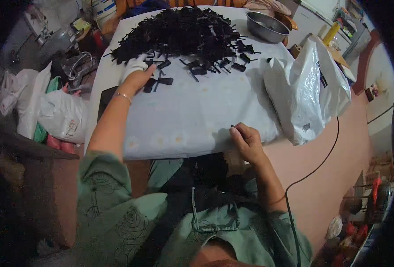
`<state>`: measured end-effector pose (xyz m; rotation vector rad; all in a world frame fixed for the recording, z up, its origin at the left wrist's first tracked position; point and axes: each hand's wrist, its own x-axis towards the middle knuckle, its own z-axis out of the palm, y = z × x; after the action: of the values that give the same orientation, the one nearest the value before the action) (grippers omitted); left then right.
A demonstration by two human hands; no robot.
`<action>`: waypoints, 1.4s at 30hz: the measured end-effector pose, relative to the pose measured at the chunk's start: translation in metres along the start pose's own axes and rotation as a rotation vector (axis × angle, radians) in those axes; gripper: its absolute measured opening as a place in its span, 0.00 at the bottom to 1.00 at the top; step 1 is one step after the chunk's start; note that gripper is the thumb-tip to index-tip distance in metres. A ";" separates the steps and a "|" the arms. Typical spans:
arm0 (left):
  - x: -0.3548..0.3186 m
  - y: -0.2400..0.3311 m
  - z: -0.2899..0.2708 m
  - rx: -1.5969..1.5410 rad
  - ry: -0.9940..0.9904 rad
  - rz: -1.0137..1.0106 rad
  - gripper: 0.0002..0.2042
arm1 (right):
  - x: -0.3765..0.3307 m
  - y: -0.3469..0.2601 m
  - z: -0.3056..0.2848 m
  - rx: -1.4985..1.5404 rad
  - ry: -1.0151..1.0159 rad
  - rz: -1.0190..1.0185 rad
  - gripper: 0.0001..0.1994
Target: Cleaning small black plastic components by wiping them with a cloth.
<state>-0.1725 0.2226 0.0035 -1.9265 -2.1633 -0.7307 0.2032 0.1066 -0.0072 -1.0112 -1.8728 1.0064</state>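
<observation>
A large heap of small black plastic parts [174,33] with thin prongs covers the far half of the cloth-covered table. At the heap's near left edge my left hand [136,76] reaches out, its fingers wrapped in something white and its thumb apart from them. Several loose black parts [165,81] lie beside that thumb; no held thing shows in this hand. Above the table's near edge, right of the middle, my right hand [249,141] is closed in a pinch. A tiny dark piece [232,126] pokes out at its fingertips; its kind is too small to tell.
A metal basin [267,27] stands at the table's far right corner. Nearer, a big white plastic bag [301,95] leans on the right edge. White sacks [61,113] are piled left of the table. A black cable [315,171] hangs down on the right.
</observation>
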 end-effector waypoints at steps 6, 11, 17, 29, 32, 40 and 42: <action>-0.018 0.075 0.031 -0.326 -0.075 0.086 0.18 | 0.002 0.002 -0.004 -0.084 -0.021 0.046 0.12; -0.073 0.151 0.009 -0.189 -0.012 0.264 0.18 | 0.006 0.007 -0.002 -0.083 -0.016 0.065 0.13; -0.097 0.169 -0.019 -0.451 -0.059 0.281 0.17 | -0.002 0.006 -0.004 -0.131 0.098 0.109 0.10; -0.137 0.131 -0.042 -0.422 0.224 0.331 0.07 | 0.022 -0.019 0.002 -0.622 0.112 -0.109 0.10; -0.156 0.141 -0.054 -0.560 -0.076 0.086 0.08 | 0.020 -0.018 0.013 -0.751 0.062 -0.092 0.10; -0.159 0.165 -0.086 -0.738 -0.179 0.490 0.15 | 0.005 -0.050 0.001 -0.446 -0.169 -0.317 0.14; -0.159 0.169 -0.088 -0.853 -0.594 0.387 0.15 | 0.004 -0.048 -0.001 -0.433 -0.204 -0.302 0.14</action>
<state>-0.0014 0.0511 0.0551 -3.2198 -1.7294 -1.2561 0.1890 0.0927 0.0365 -0.8454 -2.3934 0.5531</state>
